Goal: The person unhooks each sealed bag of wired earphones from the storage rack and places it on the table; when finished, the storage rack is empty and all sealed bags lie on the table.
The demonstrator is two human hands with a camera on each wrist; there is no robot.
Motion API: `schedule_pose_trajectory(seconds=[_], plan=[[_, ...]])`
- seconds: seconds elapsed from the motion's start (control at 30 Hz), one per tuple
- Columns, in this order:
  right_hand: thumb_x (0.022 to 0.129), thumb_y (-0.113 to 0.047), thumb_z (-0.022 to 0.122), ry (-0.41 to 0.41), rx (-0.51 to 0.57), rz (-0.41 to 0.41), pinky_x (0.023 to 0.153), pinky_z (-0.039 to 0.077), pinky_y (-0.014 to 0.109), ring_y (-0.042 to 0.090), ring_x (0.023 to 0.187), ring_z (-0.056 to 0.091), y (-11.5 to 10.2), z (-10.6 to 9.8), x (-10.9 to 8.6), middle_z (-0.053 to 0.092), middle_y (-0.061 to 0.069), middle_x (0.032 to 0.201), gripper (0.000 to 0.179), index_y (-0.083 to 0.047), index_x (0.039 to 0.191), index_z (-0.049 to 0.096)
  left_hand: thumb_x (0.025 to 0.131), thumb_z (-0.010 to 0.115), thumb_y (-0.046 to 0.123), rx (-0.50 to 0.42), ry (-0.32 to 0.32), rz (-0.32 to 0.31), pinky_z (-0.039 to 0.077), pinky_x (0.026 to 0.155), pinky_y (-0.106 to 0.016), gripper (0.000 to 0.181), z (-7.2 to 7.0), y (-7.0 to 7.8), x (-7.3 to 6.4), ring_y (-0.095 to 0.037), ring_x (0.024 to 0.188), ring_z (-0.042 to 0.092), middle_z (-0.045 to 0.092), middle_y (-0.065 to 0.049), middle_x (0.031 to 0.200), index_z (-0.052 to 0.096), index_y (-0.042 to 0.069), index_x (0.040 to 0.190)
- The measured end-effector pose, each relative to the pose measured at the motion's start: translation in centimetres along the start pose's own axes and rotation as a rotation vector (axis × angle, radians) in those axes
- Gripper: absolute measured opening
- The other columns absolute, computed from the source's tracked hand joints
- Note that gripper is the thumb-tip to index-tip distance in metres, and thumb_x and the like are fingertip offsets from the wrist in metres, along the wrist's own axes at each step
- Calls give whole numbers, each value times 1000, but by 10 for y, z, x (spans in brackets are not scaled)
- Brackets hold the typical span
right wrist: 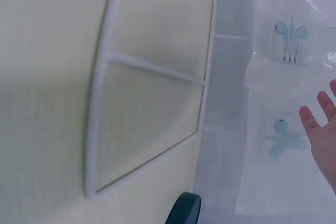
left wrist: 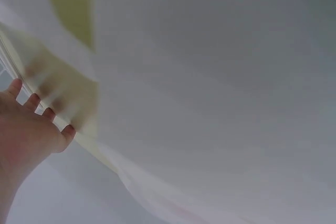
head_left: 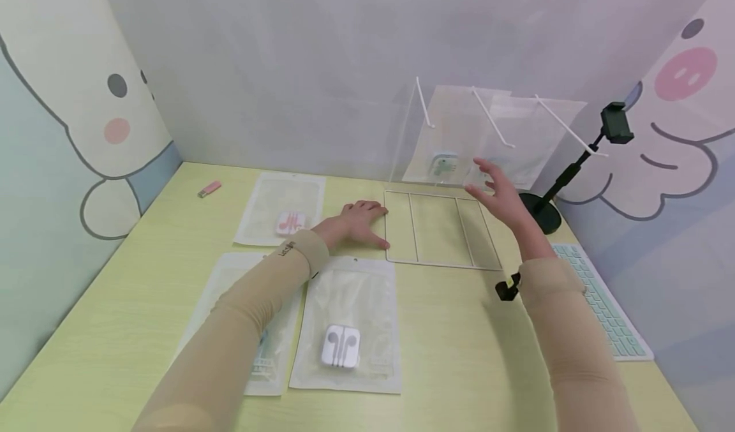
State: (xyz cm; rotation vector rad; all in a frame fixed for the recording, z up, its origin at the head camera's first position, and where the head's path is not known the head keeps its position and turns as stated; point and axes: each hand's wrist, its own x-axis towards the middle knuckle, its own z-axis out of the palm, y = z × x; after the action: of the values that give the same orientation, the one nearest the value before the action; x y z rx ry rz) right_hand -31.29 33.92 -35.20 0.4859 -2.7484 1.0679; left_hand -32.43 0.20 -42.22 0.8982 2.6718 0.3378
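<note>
A white wire display rack (head_left: 418, 265) stands at the back of the table, its flat base on the tabletop and its hooks (head_left: 494, 118) pointing forward. Clear-fronted pouches (head_left: 453, 110) with earphones (right wrist: 291, 38) in small cases hang on it. My left hand (head_left: 363, 221) lies at the left side of the base, fingers spread and fingertips at the wire. My right hand (head_left: 499, 196) is raised before the hanging pouches, fingers apart and holding nothing. Whether it touches a pouch is hard to tell.
Several white pouches lie left of the rack, including one with white earphones (head_left: 341, 346) and one with pink earphones (head_left: 290, 223). A pink USB stick (head_left: 209, 189) lies at far left. A black phone stand (head_left: 540, 212) and a keyboard (head_left: 603, 304) are on the right.
</note>
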Motion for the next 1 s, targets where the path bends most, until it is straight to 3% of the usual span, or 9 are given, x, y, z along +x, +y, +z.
schedule_pose_trajectory(seconds=[0.13,0.23,0.43,0.8,1.0], plan=[[93,-30,60,20,20,-3,108,28,54,32,139,25,-7,-1,17,24,9,154,68,-18,150,25,75,57,73,9,3,-2,15,110,-56,97,2,-2,2,-29,144,12,16,-5,157,22,24,151],[93,-32,59,32,34,39,106,29,57,38,138,27,-8,-3,27,21,12,154,70,-20,150,22,74,57,74,7,7,0,15,110,-57,98,3,-3,3,-29,144,12,16,-5,157,22,24,151],[92,-27,61,82,147,97,108,27,56,35,141,21,-2,-8,44,17,9,157,73,-20,151,18,74,57,74,6,5,-5,15,111,-57,98,2,-2,1,-29,144,12,16,-4,157,22,24,151],[87,-33,68,186,297,211,112,24,50,25,143,19,1,-12,63,20,5,157,75,-23,149,27,74,58,74,1,0,-9,14,111,-56,98,1,0,-2,-29,144,11,15,-5,158,22,24,151],[87,-27,69,226,456,227,115,18,41,19,144,16,1,-8,73,27,0,155,63,-20,141,38,74,57,74,3,4,-9,14,110,-57,98,3,-1,-1,-29,144,11,15,-5,158,22,25,151]])
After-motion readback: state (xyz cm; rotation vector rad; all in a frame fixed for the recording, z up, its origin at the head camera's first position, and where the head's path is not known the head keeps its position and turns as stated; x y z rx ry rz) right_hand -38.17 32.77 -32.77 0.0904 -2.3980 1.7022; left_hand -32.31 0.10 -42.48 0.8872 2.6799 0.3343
